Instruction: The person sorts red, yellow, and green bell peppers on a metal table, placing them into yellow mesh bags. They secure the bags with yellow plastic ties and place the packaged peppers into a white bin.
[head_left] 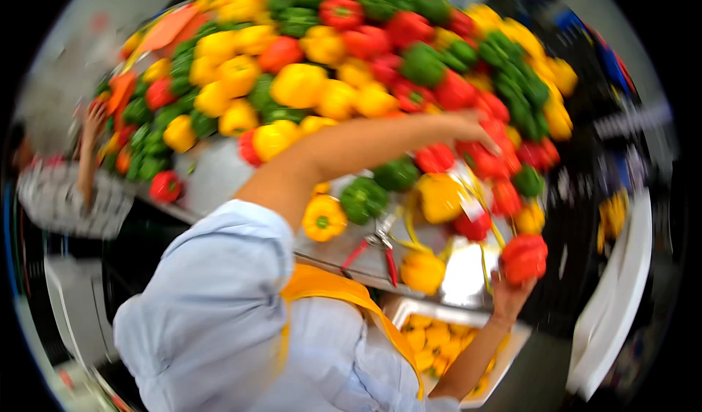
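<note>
My right hand (510, 293) holds up a red bell pepper (524, 258) at the table's near right edge. Stretched across the table, my left arm ends with my left hand (474, 129) over a cluster of red bell peppers (488, 162). Its fingers look extended but blurred, and whether they touch a pepper is unclear. Between my arms lie pruning shears (379, 242) with red handles, blades apart. Beside them are a yellow bell pepper (324, 218), a green bell pepper (363, 200) and another yellow one (423, 271). Yellow straps (411, 222) loop among the peppers.
A large heap of yellow, red and green peppers (300, 84) covers the metal table (212, 174). Below the near edge stands a white crate (521, 337) of small yellow peppers. Another person's hand (93, 119) is by the heap's left end. Dark crates (585, 68) stand at the right.
</note>
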Motion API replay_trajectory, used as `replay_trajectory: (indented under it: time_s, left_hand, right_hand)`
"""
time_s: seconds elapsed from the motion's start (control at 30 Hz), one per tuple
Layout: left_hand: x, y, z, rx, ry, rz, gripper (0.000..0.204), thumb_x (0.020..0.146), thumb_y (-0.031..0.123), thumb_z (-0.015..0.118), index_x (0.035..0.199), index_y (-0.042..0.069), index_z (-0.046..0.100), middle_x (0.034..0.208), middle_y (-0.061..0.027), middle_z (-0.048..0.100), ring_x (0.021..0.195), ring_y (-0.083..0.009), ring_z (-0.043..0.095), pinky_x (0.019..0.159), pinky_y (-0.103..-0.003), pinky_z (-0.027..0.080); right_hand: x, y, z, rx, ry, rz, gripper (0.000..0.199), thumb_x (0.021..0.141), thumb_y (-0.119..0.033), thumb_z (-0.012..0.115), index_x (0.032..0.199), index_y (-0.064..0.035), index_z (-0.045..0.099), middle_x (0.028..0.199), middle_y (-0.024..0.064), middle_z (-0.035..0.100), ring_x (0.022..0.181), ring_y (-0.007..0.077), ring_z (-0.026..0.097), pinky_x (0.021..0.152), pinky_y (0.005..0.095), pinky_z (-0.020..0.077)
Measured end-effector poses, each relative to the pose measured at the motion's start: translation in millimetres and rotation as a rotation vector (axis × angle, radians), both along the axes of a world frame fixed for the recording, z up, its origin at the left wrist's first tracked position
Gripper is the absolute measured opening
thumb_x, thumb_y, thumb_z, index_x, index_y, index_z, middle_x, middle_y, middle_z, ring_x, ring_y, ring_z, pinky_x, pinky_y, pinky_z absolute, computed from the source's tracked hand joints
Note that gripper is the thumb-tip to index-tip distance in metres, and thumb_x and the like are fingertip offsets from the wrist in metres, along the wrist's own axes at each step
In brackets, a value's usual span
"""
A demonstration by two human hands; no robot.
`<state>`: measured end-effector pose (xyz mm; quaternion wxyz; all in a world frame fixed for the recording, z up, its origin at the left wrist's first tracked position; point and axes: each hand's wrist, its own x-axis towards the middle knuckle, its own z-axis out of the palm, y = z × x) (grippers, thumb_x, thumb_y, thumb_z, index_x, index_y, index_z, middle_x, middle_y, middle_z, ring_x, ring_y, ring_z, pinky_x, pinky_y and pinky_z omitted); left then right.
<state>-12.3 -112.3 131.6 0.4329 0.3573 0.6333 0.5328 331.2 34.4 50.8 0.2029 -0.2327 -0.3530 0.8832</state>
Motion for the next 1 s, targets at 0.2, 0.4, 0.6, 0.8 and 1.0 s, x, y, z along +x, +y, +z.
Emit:
replay_trajectory:
  time_s: [0.2,0.4,0.6,0.8,1.0]
  left_hand:
    - [-29,-182,2,0.203,-0.693,0.129,0.059,0.073,0.029,0.064,0.123,0.016,0.036,0.118,-0.0067,0.047,0.104,-0.0255,0.049,0.074,-0.051,0.047]
    - [-81,-421,18,0.407,-0.444,0.817,0.057,0.07,0.029,0.066,0.118,0.016,0.039,0.109,-0.0059,0.052,0.098,-0.0225,0.053,0.074,-0.049,0.047]
    - [-143,-643,-19,0.215,-0.131,1.678,0.053,0.063,0.028,0.07,0.109,0.016,0.046,0.102,-0.0059,0.053,0.091,-0.0245,0.053,0.066,-0.05,0.044]
    - [-224,-793,-127,-0.316,0.409,1.963,0.078,0.055,0.033,0.073,0.12,0.006,0.038,0.109,-0.0175,0.05,0.099,-0.0311,0.051,0.086,-0.035,0.04]
    - [-258,-780,-117,-0.133,0.282,1.984,0.066,0.073,0.045,0.056,0.121,0.002,0.042,0.12,-0.0187,0.044,0.11,-0.0277,0.044,0.092,-0.034,0.034]
  right_hand:
    - [-139,-96,31,0.044,0.01,0.501,0.075,0.067,-0.052,0.062,0.125,-0.0163,0.032,0.123,0.0053,0.041,0.105,0.0255,0.046,0.071,0.039,0.0472]
    - [-297,-252,32,0.04,0.033,1.113,0.054,0.083,-0.046,0.045,0.125,-0.0141,0.034,0.126,0.0046,0.039,0.112,0.0222,0.042,0.076,0.0422,0.0457]
    - [-434,-479,78,0.203,0.03,1.332,0.046,0.084,-0.035,0.049,0.122,-0.0117,0.036,0.121,0.004,0.044,0.107,0.0205,0.046,0.077,0.0407,0.0451]
    - [-541,-669,93,0.686,0.279,1.304,0.046,0.071,-0.036,0.065,0.108,-0.0119,0.051,0.088,0.0008,0.056,0.073,0.0065,0.053,0.047,0.0225,0.0424]
    - [-647,-762,27,1.384,0.133,1.074,0.085,0.057,-0.06,0.063,0.112,0.0026,0.046,0.103,0.0188,0.054,0.093,0.0261,0.055,0.077,0.0326,0.0443]
